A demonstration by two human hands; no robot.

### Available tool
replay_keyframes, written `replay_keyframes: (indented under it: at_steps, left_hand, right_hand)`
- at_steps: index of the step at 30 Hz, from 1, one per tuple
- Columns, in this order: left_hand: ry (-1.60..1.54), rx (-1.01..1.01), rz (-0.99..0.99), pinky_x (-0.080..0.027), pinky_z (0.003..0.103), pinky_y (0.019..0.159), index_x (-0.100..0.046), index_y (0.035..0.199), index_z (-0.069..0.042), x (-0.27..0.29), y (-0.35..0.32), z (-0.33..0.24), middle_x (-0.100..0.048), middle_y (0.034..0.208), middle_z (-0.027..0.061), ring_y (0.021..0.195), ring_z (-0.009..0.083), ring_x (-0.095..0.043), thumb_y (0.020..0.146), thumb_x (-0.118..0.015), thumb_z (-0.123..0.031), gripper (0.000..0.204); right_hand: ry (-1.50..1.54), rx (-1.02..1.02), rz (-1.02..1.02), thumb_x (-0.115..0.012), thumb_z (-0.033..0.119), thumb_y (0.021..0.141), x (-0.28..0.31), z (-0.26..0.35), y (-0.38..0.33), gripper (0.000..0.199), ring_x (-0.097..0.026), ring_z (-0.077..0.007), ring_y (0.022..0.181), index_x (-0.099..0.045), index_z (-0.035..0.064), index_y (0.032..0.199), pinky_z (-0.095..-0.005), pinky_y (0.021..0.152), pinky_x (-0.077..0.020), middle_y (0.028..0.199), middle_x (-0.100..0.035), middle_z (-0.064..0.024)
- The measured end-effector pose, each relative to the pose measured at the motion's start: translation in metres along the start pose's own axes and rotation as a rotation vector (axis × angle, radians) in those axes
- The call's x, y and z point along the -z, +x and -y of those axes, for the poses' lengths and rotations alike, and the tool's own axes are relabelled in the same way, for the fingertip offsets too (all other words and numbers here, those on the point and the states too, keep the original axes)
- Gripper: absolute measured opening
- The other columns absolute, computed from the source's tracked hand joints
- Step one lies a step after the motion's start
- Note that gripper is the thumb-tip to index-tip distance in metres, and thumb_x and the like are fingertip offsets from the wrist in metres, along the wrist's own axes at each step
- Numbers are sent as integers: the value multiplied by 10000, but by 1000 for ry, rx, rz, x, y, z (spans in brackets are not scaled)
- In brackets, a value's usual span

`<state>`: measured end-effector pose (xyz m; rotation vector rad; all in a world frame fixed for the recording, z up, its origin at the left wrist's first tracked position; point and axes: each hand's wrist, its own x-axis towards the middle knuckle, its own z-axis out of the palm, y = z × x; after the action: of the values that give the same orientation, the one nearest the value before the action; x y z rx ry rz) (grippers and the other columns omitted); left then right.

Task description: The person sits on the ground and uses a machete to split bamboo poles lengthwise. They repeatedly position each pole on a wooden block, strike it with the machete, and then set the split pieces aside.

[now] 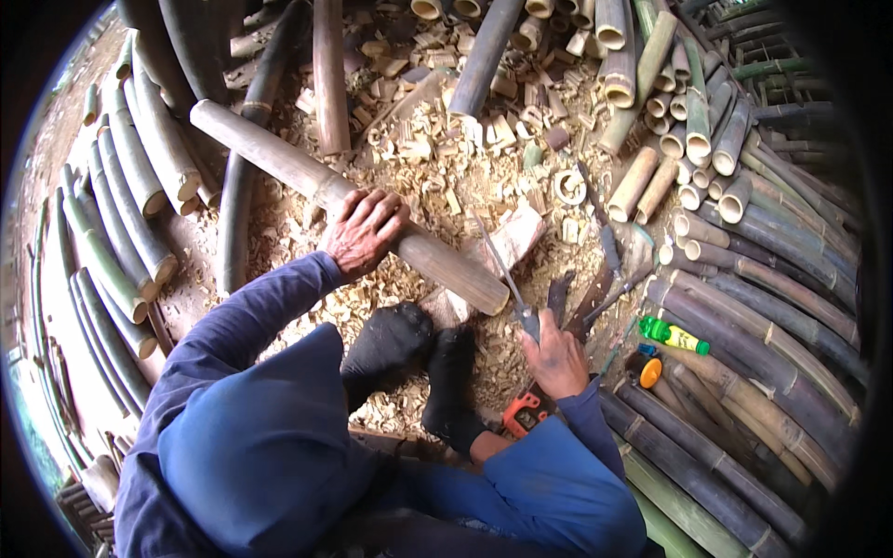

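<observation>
Bamboo pole (446, 266) slants above the shavings (428, 191). Left hand (365, 232) on its mid-length, fingers curled over it, holding. Right hand (555, 361) just off its near end, fingers wrapped round a thin-bladed knife (527, 319); blade contact with pole: can't tell. Socked feet (391, 342) beside that end.

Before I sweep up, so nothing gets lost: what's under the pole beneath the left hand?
Shavings show along the pole, and a dark bamboo tube seemingly crosses beneath it near its far end; whatever else lies directly underneath is covered.

The bamboo pole (446, 264) is brown, trousers (558, 479) blue.
</observation>
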<state>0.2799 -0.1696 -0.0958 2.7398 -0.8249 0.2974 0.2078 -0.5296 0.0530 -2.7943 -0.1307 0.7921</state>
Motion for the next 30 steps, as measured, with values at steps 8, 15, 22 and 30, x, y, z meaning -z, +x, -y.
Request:
replay_keyframes:
  at_steps: [8, 15, 22, 30]
  left_hand:
    - [111, 13, -16, -295, 563, 1199, -522, 1472, -108, -14, -15, 4, -525, 1484, 139, 1408, 333, -475, 830, -623, -191, 655]
    - [113, 31, 25, -273, 554, 1225, -489, 1505, -100, -15, -21, 15, -503, 1518, 141, 1443, 334, -445, 845, -619, -177, 677]
    - [108, -11, -28, -222, 583, 1240, -456, 1527, -89, -38, -26, 15, -455, 1551, 175, 1474, 373, -390, 850, -620, -229, 710]
    - [-219, 448, -155, -290, 565, 1201, -432, 1495, -73, 38, -19, -33, -446, 1474, 229, 1399, 412, -415, 772, -673, -77, 762]
  right_hand:
    - [79, -35, -88, -658, 274, 990, -37, 1, 5, 343, -709, -485, 761, -501, 39, 1186, -553, 665, -573, 818, -712, -257]
    - [298, 50, -221, -662, 284, 995, -1, 24, 0, 340, -674, -514, 754, -509, 33, 1164, -582, 651, -533, 787, -687, -281]
    - [-15, -81, -157, -633, 381, 1001, -68, -19, 1, 398, -699, -501, 804, -531, 47, 1192, -581, 708, -553, 871, -715, -280]
    - [301, -43, -497, -720, 302, 927, -65, -17, 29, 475, -650, -484, 941, -544, 11, 1259, -549, 818, -517, 1048, -651, -270]
